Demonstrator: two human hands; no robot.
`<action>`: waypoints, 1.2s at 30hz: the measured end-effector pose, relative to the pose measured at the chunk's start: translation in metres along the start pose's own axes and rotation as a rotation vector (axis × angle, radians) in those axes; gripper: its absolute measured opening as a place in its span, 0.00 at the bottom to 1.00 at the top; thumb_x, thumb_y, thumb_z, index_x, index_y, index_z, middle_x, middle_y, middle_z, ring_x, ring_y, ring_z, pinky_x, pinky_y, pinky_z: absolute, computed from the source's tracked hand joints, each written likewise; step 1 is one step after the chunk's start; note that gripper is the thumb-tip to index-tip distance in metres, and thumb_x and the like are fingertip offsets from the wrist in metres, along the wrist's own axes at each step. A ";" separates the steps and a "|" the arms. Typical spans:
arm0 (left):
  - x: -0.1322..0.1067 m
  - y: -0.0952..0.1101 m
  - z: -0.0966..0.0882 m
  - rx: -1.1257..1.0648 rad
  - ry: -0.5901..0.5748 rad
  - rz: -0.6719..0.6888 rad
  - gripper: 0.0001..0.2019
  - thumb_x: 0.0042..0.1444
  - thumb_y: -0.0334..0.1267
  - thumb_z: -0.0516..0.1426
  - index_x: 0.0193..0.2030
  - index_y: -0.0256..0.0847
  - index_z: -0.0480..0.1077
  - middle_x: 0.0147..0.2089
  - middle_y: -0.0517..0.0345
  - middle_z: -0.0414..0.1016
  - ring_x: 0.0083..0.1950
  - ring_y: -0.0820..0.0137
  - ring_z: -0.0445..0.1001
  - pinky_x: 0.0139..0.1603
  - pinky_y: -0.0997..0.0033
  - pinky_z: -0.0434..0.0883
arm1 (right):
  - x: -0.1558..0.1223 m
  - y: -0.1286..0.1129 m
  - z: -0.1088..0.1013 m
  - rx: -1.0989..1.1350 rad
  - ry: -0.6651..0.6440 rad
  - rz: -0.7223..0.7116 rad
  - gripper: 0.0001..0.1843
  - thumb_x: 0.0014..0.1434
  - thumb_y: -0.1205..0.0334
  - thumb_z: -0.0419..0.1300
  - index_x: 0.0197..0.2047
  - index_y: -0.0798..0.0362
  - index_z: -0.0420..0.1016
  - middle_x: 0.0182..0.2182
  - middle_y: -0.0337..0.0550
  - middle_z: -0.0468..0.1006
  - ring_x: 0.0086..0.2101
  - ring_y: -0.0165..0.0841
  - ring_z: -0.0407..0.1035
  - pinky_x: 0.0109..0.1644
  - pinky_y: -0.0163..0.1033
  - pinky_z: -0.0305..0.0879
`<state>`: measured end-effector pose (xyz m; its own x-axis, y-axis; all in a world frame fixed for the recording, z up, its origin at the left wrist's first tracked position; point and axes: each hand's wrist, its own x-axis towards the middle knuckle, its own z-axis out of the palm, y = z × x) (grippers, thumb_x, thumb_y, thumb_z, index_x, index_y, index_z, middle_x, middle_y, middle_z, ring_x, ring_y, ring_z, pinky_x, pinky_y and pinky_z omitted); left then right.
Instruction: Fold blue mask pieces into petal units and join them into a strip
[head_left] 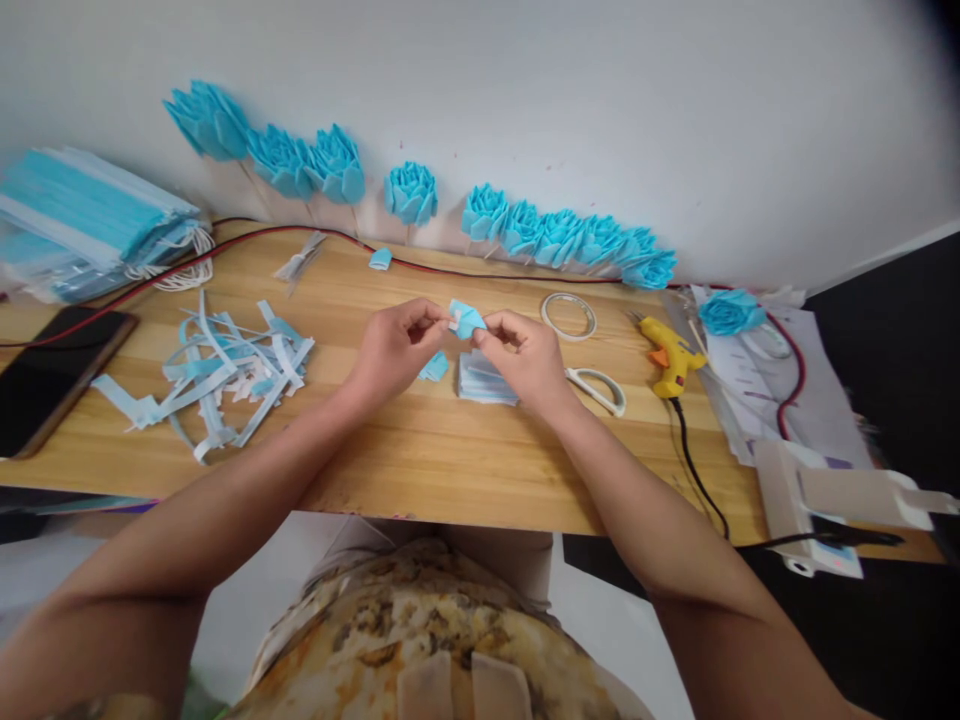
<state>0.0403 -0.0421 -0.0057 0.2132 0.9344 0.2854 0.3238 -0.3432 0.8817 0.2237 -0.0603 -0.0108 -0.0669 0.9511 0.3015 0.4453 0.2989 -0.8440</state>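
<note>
My left hand and my right hand meet above the middle of the wooden table. Both pinch a small folded blue piece of mask fabric between fingertips. Under my right hand lies a small stack of cut blue squares. One folded blue bit rests beside my left hand.
A pile of cut mask strips lies left, a phone and a stack of masks further left. Blue fabric roses line the wall. Scissors, a tape ring and a yellow glue gun sit right.
</note>
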 end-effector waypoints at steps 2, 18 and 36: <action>0.005 0.003 -0.009 -0.002 0.054 -0.014 0.07 0.55 0.38 0.56 0.32 0.38 0.74 0.24 0.62 0.67 0.25 0.75 0.61 0.26 0.73 0.58 | 0.003 0.003 -0.003 0.060 0.014 0.081 0.08 0.56 0.57 0.60 0.29 0.52 0.74 0.24 0.37 0.75 0.26 0.28 0.65 0.31 0.35 0.59; -0.027 -0.001 -0.183 0.898 -0.051 -0.287 0.14 0.61 0.41 0.53 0.29 0.36 0.73 0.24 0.64 0.65 0.29 0.75 0.60 0.32 0.73 0.53 | 0.002 0.003 0.004 0.137 -0.024 0.111 0.10 0.53 0.55 0.61 0.30 0.53 0.76 0.25 0.38 0.76 0.26 0.29 0.66 0.32 0.35 0.60; -0.018 -0.002 -0.124 0.358 0.004 -0.011 0.15 0.57 0.51 0.58 0.32 0.42 0.77 0.33 0.57 0.76 0.33 0.69 0.70 0.35 0.68 0.63 | -0.002 -0.006 0.003 0.150 -0.148 0.079 0.11 0.55 0.55 0.61 0.30 0.54 0.76 0.23 0.37 0.73 0.25 0.27 0.61 0.30 0.34 0.56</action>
<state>-0.0781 -0.0462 0.0344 0.2046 0.9384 0.2785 0.6289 -0.3440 0.6972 0.2183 -0.0643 -0.0074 -0.1719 0.9698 0.1729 0.3176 0.2207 -0.9222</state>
